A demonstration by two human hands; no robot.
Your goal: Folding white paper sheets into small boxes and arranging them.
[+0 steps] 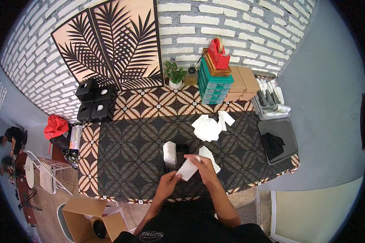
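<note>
Low in the middle of the frame, both hands pinch a small white paper sheet [187,169] above the counter [125,154]: left hand [169,181] at its lower corner, right hand [202,165] on top. It looks light, limp, easily creased; best gripped by edges.

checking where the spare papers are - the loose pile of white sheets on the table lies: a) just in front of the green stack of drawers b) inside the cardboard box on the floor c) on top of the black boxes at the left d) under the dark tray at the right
a: the pile of white sheets lies on the patterned tablecloth just in front of the green stack of drawers, apart from both hands.
</note>
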